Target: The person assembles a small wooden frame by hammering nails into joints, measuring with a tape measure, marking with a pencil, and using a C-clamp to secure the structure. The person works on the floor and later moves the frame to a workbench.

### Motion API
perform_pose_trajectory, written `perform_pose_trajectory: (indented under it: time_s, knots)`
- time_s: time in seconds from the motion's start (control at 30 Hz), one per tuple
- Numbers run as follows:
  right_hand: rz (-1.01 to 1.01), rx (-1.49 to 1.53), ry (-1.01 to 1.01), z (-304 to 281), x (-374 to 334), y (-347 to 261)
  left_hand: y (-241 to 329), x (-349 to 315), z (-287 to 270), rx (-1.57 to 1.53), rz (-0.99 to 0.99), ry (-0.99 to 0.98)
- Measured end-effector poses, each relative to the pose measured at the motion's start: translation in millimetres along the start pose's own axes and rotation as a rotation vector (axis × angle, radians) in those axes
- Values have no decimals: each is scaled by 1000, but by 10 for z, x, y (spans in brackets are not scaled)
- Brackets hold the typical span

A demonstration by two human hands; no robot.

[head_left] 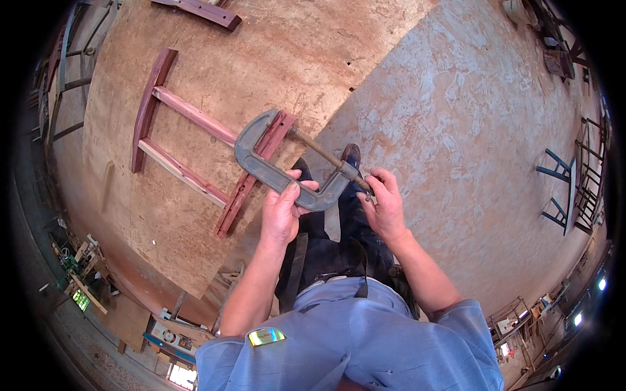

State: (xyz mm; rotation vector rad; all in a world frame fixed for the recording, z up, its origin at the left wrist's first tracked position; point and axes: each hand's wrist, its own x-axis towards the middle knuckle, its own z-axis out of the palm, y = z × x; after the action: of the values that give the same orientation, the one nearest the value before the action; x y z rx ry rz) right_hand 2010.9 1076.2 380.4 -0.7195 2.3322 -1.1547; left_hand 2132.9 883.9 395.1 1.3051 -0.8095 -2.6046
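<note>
A large grey C-clamp (264, 171) reaches around the near rail of a reddish wooden frame (189, 115). My left hand (284, 205) is closed around the clamp's body, thumb on top. At the outer end of the threaded screw (324, 154), my right hand (385, 203) pinches the small turning bar with thumb and fingers. The screw's tip is close to the rail's outer face; whether it presses on the wood I cannot tell. The frame lies flat, two rails joined by two crosspieces.
A wide plywood board (261, 58) lies under the frame, with another reddish wooden piece (202, 12) at its far edge. Grey floor (456, 130) stretches to the right, where a dark wooden frame (562, 189) stands. Tools and offcuts (81, 257) clutter the lower left.
</note>
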Motion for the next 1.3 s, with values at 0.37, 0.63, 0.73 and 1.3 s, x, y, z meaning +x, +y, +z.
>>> perform_pose_trajectory:
  time_s: [0.37, 0.63, 0.73, 1.3]
  knots:
    - [-110, -111, 18, -37, 93, 12, -3, 12, -1, 3, 12, -25]
    - [249, 110, -82, 26, 42, -6, -7, 20, 9, -2, -7, -1]
    - [281, 249, -35, 89, 14, 34, -6, 23, 5, 1, -13, 4]
    - [678, 787, -192, 76, 3, 91, 7, 33, 11, -5, -19, 15]
